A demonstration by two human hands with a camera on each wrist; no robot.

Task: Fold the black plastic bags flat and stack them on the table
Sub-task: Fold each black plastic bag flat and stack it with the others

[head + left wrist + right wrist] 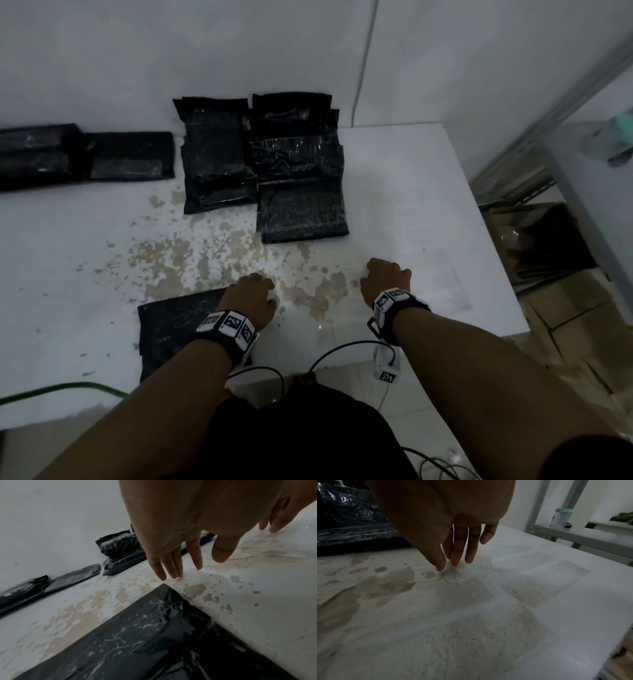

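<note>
A person stands at the near edge of a white table [411,192] whose paint has flaked off in tan patches across the middle. Both forearms reach forward over the tabletop, each wearing a black wrist strap with black-and-white marker tags.

The left hand [251,298] is spread with straight fingers [173,566] pointing down at the bare, flaked surface; the fingertips sit at or just above the table, and it holds nothing. Directly under and behind that wrist, at the near edge left of centre, lies a folded black plastic bag [174,329], flat, with one corner pointing toward the fingers.

The right hand [385,279] is also empty, its fingers [458,550] straight and slightly apart, the tips touching or nearly touching the tabletop right of centre, well apart from any bag.

Toward the far edge, against the white wall, a group of folded black bags [267,164] lies in overlapping flat stacks near the middle. A second, lower row of folded bags [82,157] lies along the far left edge.

Beyond the right edge of the table stands a metal shelf rack [573,534] holding a clear jar with a teal lid [561,517]. Flattened cardboard boxes [541,246] lie on the floor below. Black cables [342,353] hang from the wrist straps at the near edge.
</note>
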